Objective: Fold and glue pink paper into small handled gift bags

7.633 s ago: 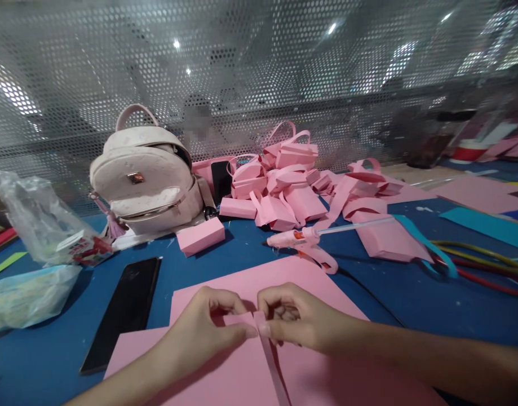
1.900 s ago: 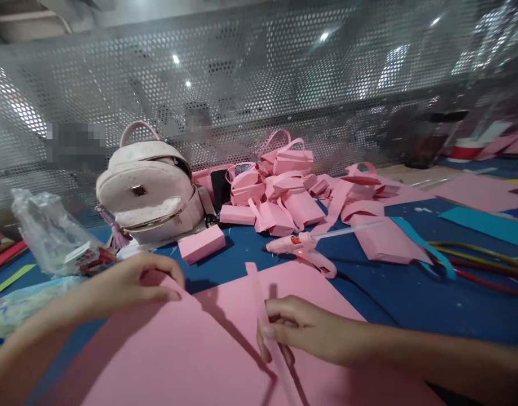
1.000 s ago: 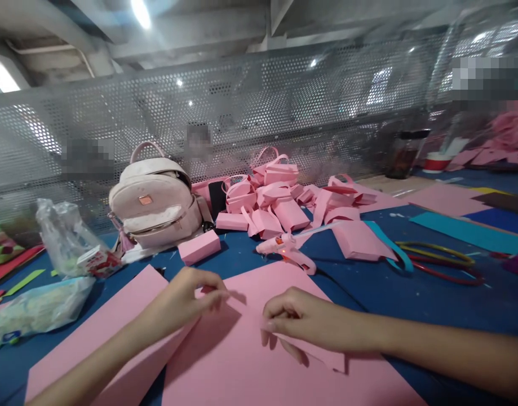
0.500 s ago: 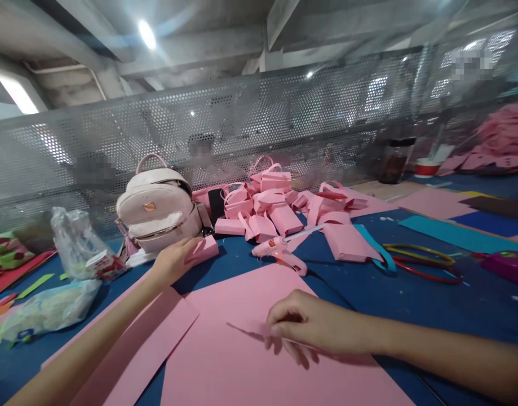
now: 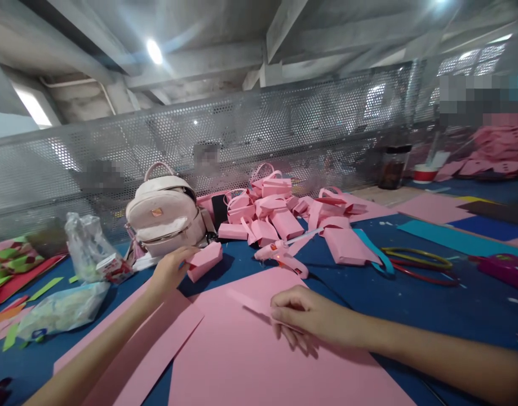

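My left hand (image 5: 169,273) is closed on the near end of a small folded pink paper box (image 5: 205,261), held tilted just above the blue table. Between the thumb and fingers of my right hand (image 5: 303,317) is a thin pink paper strip (image 5: 251,303), its free end pointing left. Beneath that hand lies a large pink sheet (image 5: 225,361). Another pink sheet (image 5: 157,352) is under my left forearm. A pink glue gun (image 5: 280,255) with an orange light rests beyond my right hand, a stick in its back and a dark cord trailing right.
Small pink paper bags (image 5: 279,208) are heaped in the middle, beside a cream backpack (image 5: 163,217). Plastic bags (image 5: 64,310) lie on the left. Teal handles, yellow and red loops (image 5: 415,256) and a magenta tool (image 5: 506,269) are at right. A perforated metal screen (image 5: 242,141) stands behind.
The pink box in my left hand has turned, showing more of its side. The strip in my right hand has lifted and tilted upward. The view has shifted slightly.
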A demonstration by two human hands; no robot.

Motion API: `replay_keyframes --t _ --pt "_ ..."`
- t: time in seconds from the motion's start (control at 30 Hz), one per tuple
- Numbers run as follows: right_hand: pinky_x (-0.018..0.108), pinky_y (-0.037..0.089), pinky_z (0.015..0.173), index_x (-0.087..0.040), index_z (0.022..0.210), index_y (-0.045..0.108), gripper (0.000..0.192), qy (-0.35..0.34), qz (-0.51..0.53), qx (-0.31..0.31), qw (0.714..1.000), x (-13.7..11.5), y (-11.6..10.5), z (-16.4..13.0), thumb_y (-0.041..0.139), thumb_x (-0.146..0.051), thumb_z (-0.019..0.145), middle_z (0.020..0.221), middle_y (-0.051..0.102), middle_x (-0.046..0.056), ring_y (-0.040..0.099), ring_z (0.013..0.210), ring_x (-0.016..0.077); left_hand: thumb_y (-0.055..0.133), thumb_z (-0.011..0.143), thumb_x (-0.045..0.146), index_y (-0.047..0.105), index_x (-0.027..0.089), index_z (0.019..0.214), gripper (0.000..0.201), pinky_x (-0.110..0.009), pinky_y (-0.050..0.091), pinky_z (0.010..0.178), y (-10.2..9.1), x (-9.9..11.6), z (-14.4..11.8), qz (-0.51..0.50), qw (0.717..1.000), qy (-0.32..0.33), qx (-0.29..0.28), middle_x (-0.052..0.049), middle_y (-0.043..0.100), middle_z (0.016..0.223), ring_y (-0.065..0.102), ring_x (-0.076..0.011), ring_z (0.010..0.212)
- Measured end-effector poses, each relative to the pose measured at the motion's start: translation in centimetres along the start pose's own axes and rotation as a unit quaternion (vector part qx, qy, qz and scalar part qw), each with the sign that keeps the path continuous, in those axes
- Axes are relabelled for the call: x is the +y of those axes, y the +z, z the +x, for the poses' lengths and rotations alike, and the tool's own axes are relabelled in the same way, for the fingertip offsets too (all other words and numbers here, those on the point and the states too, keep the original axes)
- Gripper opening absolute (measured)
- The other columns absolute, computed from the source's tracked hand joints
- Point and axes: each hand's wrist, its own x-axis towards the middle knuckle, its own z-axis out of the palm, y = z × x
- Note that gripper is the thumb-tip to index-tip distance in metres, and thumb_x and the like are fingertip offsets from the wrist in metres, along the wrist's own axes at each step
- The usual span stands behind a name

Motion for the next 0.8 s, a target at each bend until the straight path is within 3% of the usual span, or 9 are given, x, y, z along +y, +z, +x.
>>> replay_keyframes --t 0.2,0.33,0.43,0.53,0.6,0.67,0.8 --pt "0.020 0.038 0.044 -0.014 0.089 0.066 0.039 -0.073 -0.014 0.070 0.995 -1.1 0.2 -0.1 0.058 -0.051 0.094 0.055 0.055 -0.005 0.047 0.042 0.0081 0.055 0.083 0.027 0.077 0.014 0.090 0.026 -0.030 0.056 0.081 -1.1 2.3 -1.5 -0.169 0.983 -0.061 0.030 -0.011 0.078 0.101 0.072 -0.0247 0.095" --pt "0.019 0.039 0.046 -0.017 0.083 0.058 0.043 -0.132 0.013 0.125 0.983 -1.9 0.0 0.1 0.057 -0.058 0.094 0.056 0.053 -0.005 0.045 0.047 0.0088 0.065 0.078 0.028 0.078 0.015 0.076 0.018 -0.025 0.053 0.065 -1.4 4.7 -3.0 -0.259 0.962 -0.091 0.003 -0.008 0.076 0.079 0.069 -0.0194 0.072" --pt "0.019 0.036 0.042 -0.019 0.077 0.053 0.047 -0.133 0.020 0.151 0.979 -2.1 0.2 0.7 0.055 -0.063 0.093 0.053 0.047 -0.007 0.041 0.044 0.0087 0.073 0.072 0.026 0.077 0.016 0.065 0.013 -0.027 0.053 0.067 -1.0 7.0 -4.1 -0.313 0.945 -0.090 -0.029 -0.010 0.074 0.081 0.069 -0.0199 0.075" --pt "0.020 0.035 0.043 -0.018 0.078 0.055 0.043 -0.117 -0.021 0.134 0.984 -1.8 0.8 1.5 0.051 -0.056 0.097 0.053 0.049 -0.006 0.042 0.044 0.0091 0.079 0.065 0.026 0.074 0.017 0.058 0.013 -0.032 0.057 0.080 -0.3 9.2 -5.0 -0.362 0.926 -0.101 -0.041 -0.014 0.072 0.108 0.072 -0.0260 0.096" --pt "0.021 0.033 0.045 -0.017 0.078 0.056 0.037 -0.095 -0.056 0.103 0.989 -1.4 1.3 2.0 0.049 -0.048 0.099 0.056 0.050 -0.005 0.043 0.044 0.0094 0.080 0.062 0.021 0.072 0.017 0.056 0.011 -0.033 0.056 0.085 0.3 10.3 -5.3 -0.412 0.898 -0.144 -0.060 -0.013 0.067 0.125 0.070 -0.0268 0.105" --pt "0.022 0.030 0.047 -0.018 0.072 0.053 0.035 -0.086 -0.091 0.073 0.989 -1.1 1.7 2.3 0.052 -0.042 0.097 0.058 0.047 -0.005 0.042 0.048 0.0097 0.077 0.058 0.014 0.071 0.017 0.056 0.007 -0.029 0.055 0.082 0.8 10.9 -5.4 -0.432 0.884 -0.168 -0.064 -0.011 0.071 0.117 0.069 -0.0246 0.103" --pt "0.024 0.028 0.053 -0.019 0.062 0.046 0.037 -0.127 -0.157 0.029 0.979 -1.1 2.2 2.6 0.059 -0.037 0.092 0.061 0.041 -0.004 0.036 0.059 0.0123 0.061 0.057 0.011 0.071 0.015 0.059 0.012 -0.022 0.048 0.056 1.6 11.2 -5.1 -0.419 0.882 -0.204 -0.071 -0.003 0.070 0.069 0.064 -0.0151 0.064"
